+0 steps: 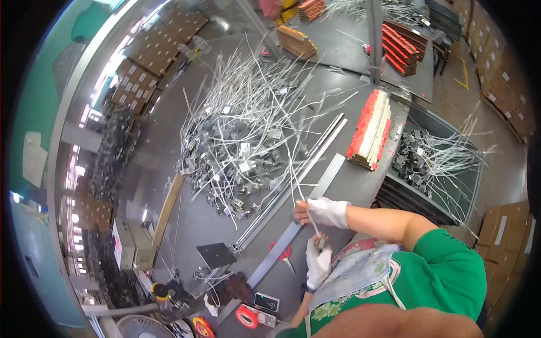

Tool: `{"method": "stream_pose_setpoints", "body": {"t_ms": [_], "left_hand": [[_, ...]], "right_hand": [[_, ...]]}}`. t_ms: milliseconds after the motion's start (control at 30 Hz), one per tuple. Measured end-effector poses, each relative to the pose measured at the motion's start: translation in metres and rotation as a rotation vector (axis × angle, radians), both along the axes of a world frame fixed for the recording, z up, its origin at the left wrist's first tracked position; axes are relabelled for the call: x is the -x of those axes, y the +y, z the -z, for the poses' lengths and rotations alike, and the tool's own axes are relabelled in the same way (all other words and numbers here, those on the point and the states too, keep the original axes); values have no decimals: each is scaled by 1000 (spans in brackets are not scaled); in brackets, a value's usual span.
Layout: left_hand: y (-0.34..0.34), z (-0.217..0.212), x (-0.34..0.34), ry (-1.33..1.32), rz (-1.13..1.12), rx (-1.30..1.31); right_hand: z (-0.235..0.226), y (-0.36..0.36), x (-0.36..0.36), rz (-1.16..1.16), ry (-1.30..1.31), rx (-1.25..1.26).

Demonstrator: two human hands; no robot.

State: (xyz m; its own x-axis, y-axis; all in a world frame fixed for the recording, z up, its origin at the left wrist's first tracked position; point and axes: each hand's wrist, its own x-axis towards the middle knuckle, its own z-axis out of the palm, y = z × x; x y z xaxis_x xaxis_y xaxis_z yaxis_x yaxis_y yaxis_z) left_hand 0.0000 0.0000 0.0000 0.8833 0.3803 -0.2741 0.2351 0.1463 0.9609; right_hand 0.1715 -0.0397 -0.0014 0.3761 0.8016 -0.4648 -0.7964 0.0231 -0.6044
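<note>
Both gloved hands pinch one thin wire (304, 197): right hand (324, 211) above, left hand (318, 260) below; keeping it taut seems wise

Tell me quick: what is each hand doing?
Left hand: closed on a small metal part.
Right hand: closed, pinching a thin white wire.

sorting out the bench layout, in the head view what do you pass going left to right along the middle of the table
wooden strip → pile of wired metal parts → long metal rails → red-edged stack of strips → bin of wired parts
</note>
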Motion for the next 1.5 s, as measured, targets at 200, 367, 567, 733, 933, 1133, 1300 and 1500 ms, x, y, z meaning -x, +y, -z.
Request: {"method": "stream_pose_setpoints", "body": {"t_ms": [200, 367, 567, 733, 933, 1133, 1300, 1500], "left_hand": [[27, -29, 63, 70, -71, 138], [43, -43, 105, 376, -17, -186], [95, 76, 208, 324, -90, -629], [36, -33, 62, 136, -44, -1113], [-7, -37, -68, -115, 231, -110], [-72, 4, -133, -285, 384, -601], [-113, 27, -174, -186, 422, -612], [-139, 39, -200, -69, 386, -621]], "right_hand": [[-3, 76, -27, 414, 227, 61], [7, 84, -83, 577, 199, 175], [-31, 81, -99, 727, 223, 116], [-87, 26, -64, 763, 265, -269], [-77, -49, -57, 955, 87, -221], [-9, -158, -114, 1242, -9, 11], [36, -202, -154, 1231, 98, 126], [46, -225, -183, 1131, 99, 230]]}}
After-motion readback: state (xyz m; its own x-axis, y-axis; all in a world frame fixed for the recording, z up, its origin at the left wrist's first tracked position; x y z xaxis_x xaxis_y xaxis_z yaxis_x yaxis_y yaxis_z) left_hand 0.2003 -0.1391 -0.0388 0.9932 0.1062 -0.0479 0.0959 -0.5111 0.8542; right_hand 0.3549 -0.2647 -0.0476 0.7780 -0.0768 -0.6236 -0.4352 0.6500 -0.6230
